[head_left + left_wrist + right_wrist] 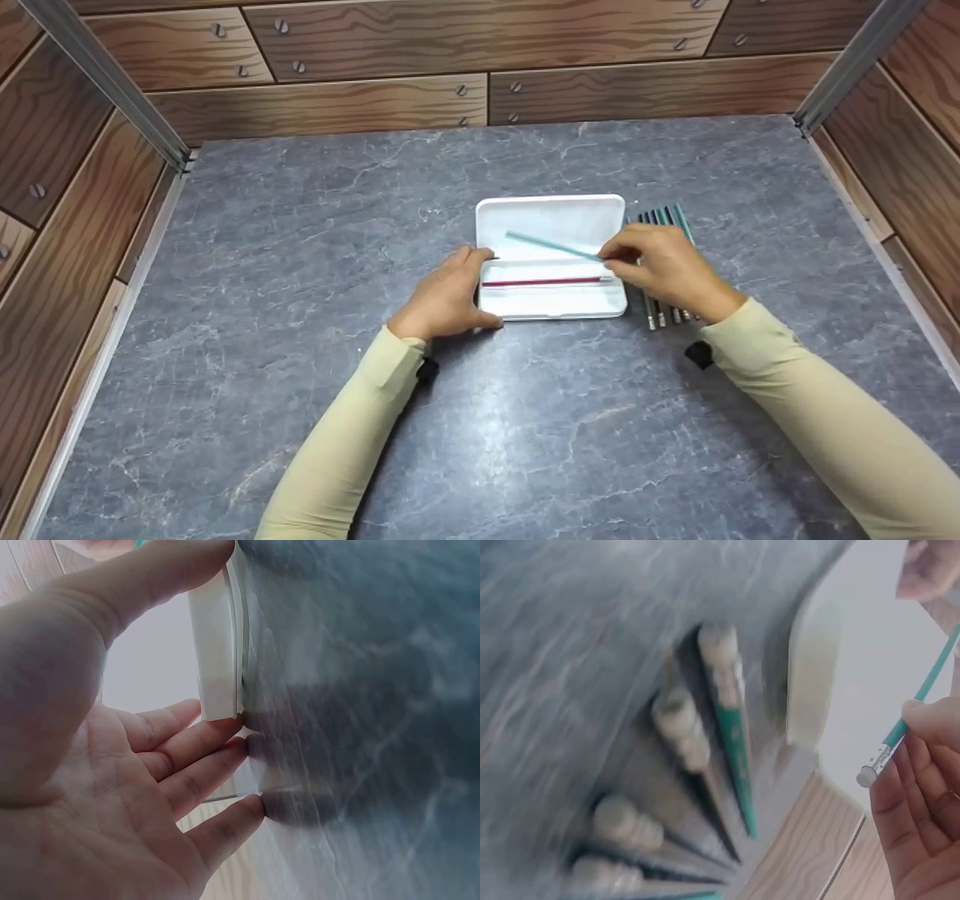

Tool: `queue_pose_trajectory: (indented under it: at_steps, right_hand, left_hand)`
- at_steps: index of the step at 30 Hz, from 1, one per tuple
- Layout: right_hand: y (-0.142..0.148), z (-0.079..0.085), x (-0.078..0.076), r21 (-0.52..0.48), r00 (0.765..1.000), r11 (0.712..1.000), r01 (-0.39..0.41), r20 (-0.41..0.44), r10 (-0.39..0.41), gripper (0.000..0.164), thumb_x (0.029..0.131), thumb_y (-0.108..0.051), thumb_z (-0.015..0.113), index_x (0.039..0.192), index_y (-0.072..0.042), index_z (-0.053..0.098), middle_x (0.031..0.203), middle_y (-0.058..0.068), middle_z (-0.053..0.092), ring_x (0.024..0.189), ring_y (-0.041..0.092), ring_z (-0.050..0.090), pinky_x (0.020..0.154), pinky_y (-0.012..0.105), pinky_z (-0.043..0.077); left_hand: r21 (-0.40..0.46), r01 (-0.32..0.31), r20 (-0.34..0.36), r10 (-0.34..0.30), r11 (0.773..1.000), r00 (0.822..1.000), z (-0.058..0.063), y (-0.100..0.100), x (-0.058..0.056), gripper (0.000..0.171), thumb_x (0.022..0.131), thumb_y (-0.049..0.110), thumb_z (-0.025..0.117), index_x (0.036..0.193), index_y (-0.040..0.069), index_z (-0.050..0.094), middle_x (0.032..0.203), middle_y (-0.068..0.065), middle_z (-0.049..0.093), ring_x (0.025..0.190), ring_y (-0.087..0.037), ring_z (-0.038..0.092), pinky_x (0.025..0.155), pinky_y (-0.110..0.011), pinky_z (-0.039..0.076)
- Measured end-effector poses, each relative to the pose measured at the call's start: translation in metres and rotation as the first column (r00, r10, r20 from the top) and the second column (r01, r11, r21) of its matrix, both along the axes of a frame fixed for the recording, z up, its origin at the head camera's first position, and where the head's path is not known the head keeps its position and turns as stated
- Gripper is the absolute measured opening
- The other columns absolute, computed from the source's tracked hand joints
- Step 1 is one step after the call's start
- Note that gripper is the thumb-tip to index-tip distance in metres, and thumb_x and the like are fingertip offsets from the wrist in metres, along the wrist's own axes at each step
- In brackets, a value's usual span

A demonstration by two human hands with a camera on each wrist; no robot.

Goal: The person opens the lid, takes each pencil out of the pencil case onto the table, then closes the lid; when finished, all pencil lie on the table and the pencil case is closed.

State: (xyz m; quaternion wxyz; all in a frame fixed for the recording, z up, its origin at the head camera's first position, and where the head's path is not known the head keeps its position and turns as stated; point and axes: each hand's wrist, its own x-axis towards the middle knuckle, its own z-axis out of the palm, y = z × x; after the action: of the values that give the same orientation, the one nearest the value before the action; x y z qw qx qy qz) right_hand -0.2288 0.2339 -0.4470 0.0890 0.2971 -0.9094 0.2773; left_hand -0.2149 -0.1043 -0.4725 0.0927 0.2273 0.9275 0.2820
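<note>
A white pencil case (551,301) lies open on the table with its lid leaning back. Inside it is one red pencil (544,283). My left hand (448,295) grips the left end of the case, thumb at the front corner and fingers near the hinge; the left wrist view shows fingertips down on the tabletop. Over the right side of the case, my right hand (660,266) pinches a teal pencil (551,244) near its eraser end, the other end pointing left across the lid. In the right wrist view the white eraser (866,777) sticks out past the fingers.
Several dark and teal pencils (652,319) lie side by side right of the case, partly under my right hand, eraser ends toward me. The grey marbled table (300,225) is bounded by wood-patterned walls (375,45) and metal corner posts (112,86).
</note>
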Motion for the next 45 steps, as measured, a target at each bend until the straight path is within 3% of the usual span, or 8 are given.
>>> queue_pose_trajectory:
  at_steps: [7,13,19,25,30,36,45]
  right_hand:
    - [0.027,0.009,0.008,-0.07,0.988,0.987,0.148,0.046,-0.145,0.015,0.093,0.0,0.086,0.106,-0.006,0.087,0.098,0.009,0.084,0.085,0.004,0.068,0.08,0.008,0.052]
    - [0.056,0.011,0.013,-0.105,0.961,0.956,0.274,0.073,-0.267,0.014,0.094,-0.001,0.086,0.108,-0.002,0.086,0.102,0.018,0.084,0.082,-0.014,0.059,0.077,0.001,0.047]
    - [0.09,0.004,0.019,-0.104,0.886,0.882,0.461,0.122,-0.448,0.016,0.093,-0.003,0.085,0.108,0.003,0.085,0.103,0.028,0.083,0.072,-0.023,0.053,0.067,0.0,0.043]
    - [0.112,-0.01,0.023,0.017,0.808,0.819,0.573,0.154,-0.569,0.019,0.091,-0.011,0.083,0.106,0.0,0.087,0.096,0.023,0.084,0.062,-0.018,0.05,0.066,0.011,0.037]
    - [0.115,-0.017,0.025,0.087,0.775,0.804,0.588,0.226,-0.591,0.023,0.091,-0.014,0.082,0.109,0.0,0.087,0.1,0.023,0.085,0.068,-0.003,0.059,0.064,0.014,0.041]
    - [0.114,-0.017,0.025,0.134,0.761,0.806,0.576,0.272,-0.589,0.028,0.093,-0.017,0.083,0.114,0.001,0.086,0.108,0.025,0.084,0.084,0.018,0.07,0.075,0.031,0.05]
    - [0.114,-0.018,0.023,0.144,0.766,0.816,0.559,0.286,-0.576,0.029,0.093,-0.017,0.085,0.114,0.003,0.085,0.107,0.026,0.084,0.078,0.01,0.065,0.071,0.029,0.049]
  left_hand:
    - [0.004,0.009,0.001,-0.009,1.0,1.0,-0.002,0.0,0.001,0.096,0.08,0.027,0.101,0.158,0.006,0.051,0.146,-0.018,0.06,0.134,-0.035,0.061,0.117,-0.054,0.055]
    - [0.003,0.002,0.002,-0.002,1.0,1.0,0.0,0.0,0.001,0.097,0.08,0.028,0.102,0.159,0.006,0.05,0.147,-0.019,0.06,0.136,-0.036,0.061,0.118,-0.054,0.054]
    - [-0.001,0.005,-0.006,-0.005,1.0,1.0,0.001,0.0,0.001,0.098,0.079,0.029,0.102,0.16,0.006,0.05,0.148,-0.018,0.06,0.136,-0.036,0.061,0.118,-0.054,0.054]
    - [-0.004,0.003,-0.012,-0.003,1.0,1.0,0.001,0.0,0.001,0.099,0.079,0.029,0.102,0.16,0.005,0.049,0.149,-0.019,0.059,0.138,-0.036,0.06,0.12,-0.054,0.053]
    - [-0.006,0.001,-0.011,-0.001,1.0,1.0,0.0,0.0,0.001,0.101,0.079,0.029,0.102,0.161,0.004,0.048,0.151,-0.019,0.059,0.139,-0.036,0.06,0.121,-0.054,0.052]
    - [0.008,-0.001,0.004,0.001,1.0,1.0,-0.001,0.0,0.002,0.099,0.08,0.028,0.102,0.16,0.006,0.049,0.15,-0.018,0.059,0.136,-0.035,0.061,0.117,-0.055,0.055]
    - [0.002,-0.001,0.007,0.001,1.0,1.0,0.0,0.0,0.002,0.099,0.081,0.029,0.102,0.161,0.006,0.048,0.15,-0.018,0.059,0.138,-0.036,0.06,0.118,-0.056,0.054]
